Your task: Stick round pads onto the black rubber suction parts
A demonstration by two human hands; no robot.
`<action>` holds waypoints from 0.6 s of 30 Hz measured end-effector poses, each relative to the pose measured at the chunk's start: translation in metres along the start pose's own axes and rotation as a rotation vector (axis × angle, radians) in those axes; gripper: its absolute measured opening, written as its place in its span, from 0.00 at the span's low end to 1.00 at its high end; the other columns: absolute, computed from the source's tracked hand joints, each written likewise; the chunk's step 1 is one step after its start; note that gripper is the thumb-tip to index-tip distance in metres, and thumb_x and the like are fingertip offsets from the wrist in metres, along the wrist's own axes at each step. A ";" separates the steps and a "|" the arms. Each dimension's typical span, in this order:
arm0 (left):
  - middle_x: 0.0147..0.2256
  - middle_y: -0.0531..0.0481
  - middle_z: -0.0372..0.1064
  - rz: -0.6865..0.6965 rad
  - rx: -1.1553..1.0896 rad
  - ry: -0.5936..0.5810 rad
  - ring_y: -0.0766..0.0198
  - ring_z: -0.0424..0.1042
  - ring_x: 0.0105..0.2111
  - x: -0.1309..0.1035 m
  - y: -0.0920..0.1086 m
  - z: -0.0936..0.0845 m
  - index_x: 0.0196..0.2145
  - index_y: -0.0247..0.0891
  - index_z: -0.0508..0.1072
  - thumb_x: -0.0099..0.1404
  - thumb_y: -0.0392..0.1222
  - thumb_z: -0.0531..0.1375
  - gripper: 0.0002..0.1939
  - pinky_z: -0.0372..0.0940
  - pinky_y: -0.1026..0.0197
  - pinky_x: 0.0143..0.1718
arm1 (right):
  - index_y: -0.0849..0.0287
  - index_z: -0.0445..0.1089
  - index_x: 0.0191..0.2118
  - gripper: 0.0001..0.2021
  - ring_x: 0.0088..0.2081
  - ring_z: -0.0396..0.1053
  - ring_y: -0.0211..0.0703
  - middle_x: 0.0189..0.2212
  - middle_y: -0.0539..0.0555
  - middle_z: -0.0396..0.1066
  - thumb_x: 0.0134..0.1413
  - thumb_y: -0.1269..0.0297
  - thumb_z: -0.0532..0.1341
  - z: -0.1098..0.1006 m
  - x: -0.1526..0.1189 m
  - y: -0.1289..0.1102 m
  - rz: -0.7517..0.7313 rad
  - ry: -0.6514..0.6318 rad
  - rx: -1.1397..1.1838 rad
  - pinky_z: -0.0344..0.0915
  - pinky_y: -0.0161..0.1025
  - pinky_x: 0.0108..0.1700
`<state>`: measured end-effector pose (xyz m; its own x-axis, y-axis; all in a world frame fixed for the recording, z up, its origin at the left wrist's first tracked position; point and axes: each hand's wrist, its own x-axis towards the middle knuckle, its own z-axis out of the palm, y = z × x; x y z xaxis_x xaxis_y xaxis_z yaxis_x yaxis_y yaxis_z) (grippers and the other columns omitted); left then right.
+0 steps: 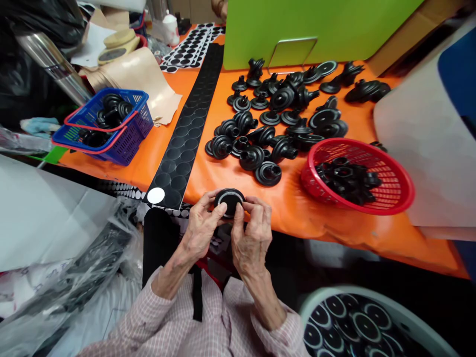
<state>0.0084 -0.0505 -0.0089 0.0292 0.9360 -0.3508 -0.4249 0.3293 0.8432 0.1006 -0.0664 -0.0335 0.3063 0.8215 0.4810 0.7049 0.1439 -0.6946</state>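
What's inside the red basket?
Inside the red basket is a heap of black parts. The ones on top hide those underneath, so I can't tell what lies at the bottom.

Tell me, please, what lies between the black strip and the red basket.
In the head view, black parts lie loosely on the orange cover between the black strip and the red basket.

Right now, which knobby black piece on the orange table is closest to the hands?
The frontmost knobby piece, just beyond the right hand; every other loose one lies farther back.

Soft light on the orange tablecloth (pixel 288 210), deep shadow beneath, blurry, stretched edges.
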 end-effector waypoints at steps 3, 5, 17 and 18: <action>0.45 0.45 0.73 0.010 0.011 0.007 0.58 0.74 0.42 -0.001 0.000 -0.001 0.43 0.37 0.72 0.53 0.41 0.66 0.18 0.72 0.61 0.37 | 0.56 0.63 0.36 0.05 0.43 0.69 0.46 0.39 0.58 0.68 0.64 0.64 0.52 0.000 0.000 0.000 0.022 -0.006 0.021 0.68 0.47 0.45; 0.44 0.45 0.73 0.007 0.011 0.007 0.58 0.74 0.42 -0.001 0.000 -0.003 0.43 0.37 0.72 0.53 0.42 0.66 0.19 0.72 0.61 0.37 | 0.56 0.62 0.36 0.06 0.43 0.69 0.47 0.38 0.58 0.68 0.64 0.63 0.52 0.001 0.000 0.000 0.028 -0.008 0.028 0.69 0.47 0.45; 0.41 0.47 0.72 0.012 0.174 0.012 0.65 0.74 0.30 -0.010 0.011 -0.012 0.47 0.40 0.70 0.57 0.48 0.64 0.20 0.69 0.65 0.27 | 0.57 0.67 0.38 0.13 0.33 0.70 0.43 0.33 0.54 0.72 0.57 0.52 0.59 -0.006 0.012 0.002 0.413 -0.323 0.422 0.70 0.42 0.36; 0.40 0.48 0.71 0.048 0.289 0.066 0.68 0.73 0.26 -0.015 0.015 -0.020 0.47 0.40 0.70 0.58 0.49 0.63 0.20 0.67 0.66 0.25 | 0.57 0.68 0.36 0.14 0.31 0.70 0.42 0.31 0.53 0.71 0.56 0.51 0.59 -0.003 0.018 0.005 0.450 -0.369 0.472 0.69 0.41 0.34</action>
<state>-0.0167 -0.0620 0.0003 -0.0481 0.9443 -0.3255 -0.1491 0.3155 0.9371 0.1113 -0.0526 -0.0262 0.2069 0.9767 -0.0567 0.1872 -0.0964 -0.9776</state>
